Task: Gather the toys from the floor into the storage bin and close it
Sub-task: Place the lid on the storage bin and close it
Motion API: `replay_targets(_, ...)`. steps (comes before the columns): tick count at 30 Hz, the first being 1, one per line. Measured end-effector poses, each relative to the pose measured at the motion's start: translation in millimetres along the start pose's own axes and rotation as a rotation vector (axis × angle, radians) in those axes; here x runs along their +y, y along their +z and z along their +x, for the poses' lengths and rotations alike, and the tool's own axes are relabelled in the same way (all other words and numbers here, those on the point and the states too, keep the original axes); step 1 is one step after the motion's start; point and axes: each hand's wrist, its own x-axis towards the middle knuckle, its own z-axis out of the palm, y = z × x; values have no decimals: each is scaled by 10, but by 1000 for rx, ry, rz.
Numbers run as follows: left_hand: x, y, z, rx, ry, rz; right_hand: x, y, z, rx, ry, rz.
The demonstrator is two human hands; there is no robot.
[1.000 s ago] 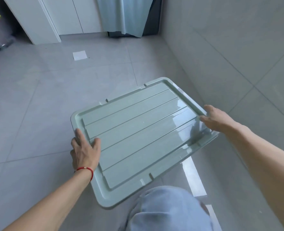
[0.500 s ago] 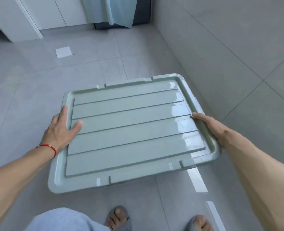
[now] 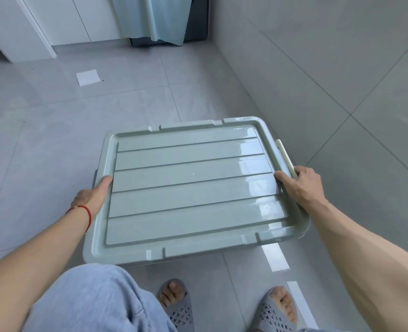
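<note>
The pale green, glossy, ribbed rectangular plastic lid [image 3: 191, 188] is lying flat on top of the storage bin, of which only a sliver of wall under the near edge [image 3: 174, 261] and a cream-white side latch handle [image 3: 285, 156] at the right edge are showing; the bin is standing on the grey tiled floor [image 3: 54, 130] just beside the grey tiled wall [image 3: 329, 80]. The left hand [image 3: 91, 197] is gripping the lid's left rim, thumb lying on the top face and fingers curling out of sight under the edge. The right hand [image 3: 298, 185] is gripping the right rim in the same way, thumb on top, fingers wrapping around the edge next to the latch. Judgement: the lid is looking light, thin and stiff enough to hold flat, though likely flexing a little across its span; the shiny surface is probably slick, so the raised rim at the middle of each short side is the sound place to hold and press. No toys are showing, so closing appears to be the step in hand. Compared with half a second ago, the lid is sitting lower and squarer to the view, the latch handle is now showing, and the right hand's fingers are curling over the edge rather than lying straight along it.
</note>
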Motion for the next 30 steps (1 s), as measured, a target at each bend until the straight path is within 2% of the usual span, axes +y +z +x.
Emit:
replay_targets(2, -59, -13, 34, -111, -45, -89, 35, 7, -108, 39, -3, 14)
replay_targets(4, -91, -35, 53, -157, -58, -134, 46, -1, -172, 46, -10, 20)
replay_targets(6, -191, -39, 217, -309, -64, -204, 45, 4, -210, 44, -21, 34)
replay_targets(9, -273, 18, 350, -420, -48, -292, 22, -4, -155, -18, -42, 31)
replay_targets(11, -182, 15, 192, -347, -15, -297, 11, -49, -61, -150, -65, -4)
replay_targets(13, -203, 34, 179, -199, -25, -252, 7, -71, 47, -204, -90, -57)
replay_targets(15, -190, 12, 118, -32, -4, -158, 14, -30, 57, -149, -114, -67)
replay_targets(20, -77, -34, -103, 335, 223, 164, -78, 20, 10, -93, -166, 43)
replay_targets(25, 18, 13, -239, 366, 232, 256, -85, -23, -16, -78, -188, 32)
replay_targets(30, 14, 34, -193, 386, 244, 274, -58, 32, -27, -106, -91, -42)
